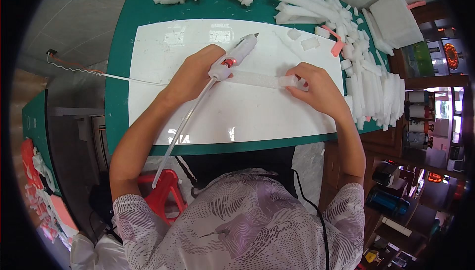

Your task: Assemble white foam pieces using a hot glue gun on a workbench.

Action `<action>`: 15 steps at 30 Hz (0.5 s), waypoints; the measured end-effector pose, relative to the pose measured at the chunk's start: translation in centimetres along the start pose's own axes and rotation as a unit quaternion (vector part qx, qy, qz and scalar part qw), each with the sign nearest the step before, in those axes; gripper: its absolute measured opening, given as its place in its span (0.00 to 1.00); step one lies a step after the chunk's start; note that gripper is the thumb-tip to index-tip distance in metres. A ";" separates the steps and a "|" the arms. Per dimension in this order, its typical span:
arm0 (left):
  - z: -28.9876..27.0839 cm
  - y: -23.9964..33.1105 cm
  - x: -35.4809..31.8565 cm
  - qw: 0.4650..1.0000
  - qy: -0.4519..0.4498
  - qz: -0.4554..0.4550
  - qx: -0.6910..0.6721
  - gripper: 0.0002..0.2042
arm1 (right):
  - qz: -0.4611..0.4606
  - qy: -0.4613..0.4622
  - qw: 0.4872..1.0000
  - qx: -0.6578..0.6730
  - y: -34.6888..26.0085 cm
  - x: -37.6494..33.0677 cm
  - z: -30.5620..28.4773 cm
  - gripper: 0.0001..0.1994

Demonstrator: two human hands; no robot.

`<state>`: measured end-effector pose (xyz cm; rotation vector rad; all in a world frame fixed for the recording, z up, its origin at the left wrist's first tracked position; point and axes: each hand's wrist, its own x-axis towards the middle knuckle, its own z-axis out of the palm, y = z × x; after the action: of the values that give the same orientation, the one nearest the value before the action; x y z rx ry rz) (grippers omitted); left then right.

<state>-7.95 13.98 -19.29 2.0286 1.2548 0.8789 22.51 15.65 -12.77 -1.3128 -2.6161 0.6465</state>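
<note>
Head view: gripping a glue gun [241,54] in left fingers [212,53], pinching with right fingers [304,72] the end of a foam strip [255,80] lying between, roughly parallel to the worktop's [118,82] near edge.

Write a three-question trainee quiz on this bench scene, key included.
1. Multiple choice: which hand holds the white plastic glue gun with the long clear stick? A) left B) right
2. True or false: the right hand also holds a glue gun.
3. Fill in: the glossy white rectangular board lies on a ____ tabletop.

Key: 1. A, the left hand. 2. False; it is at one end of a pale flat strip. 3. Green.
</note>
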 end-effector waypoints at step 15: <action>0.1 0.0 0.0 1.000 -0.011 -0.020 -0.012 0.18 | -0.009 -0.030 0.999 -0.039 -0.5 0.9 0.3 0.12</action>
<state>-7.88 13.98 -19.32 1.9827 1.2633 0.8460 21.45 16.01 -12.91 -1.3094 -2.7243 0.5944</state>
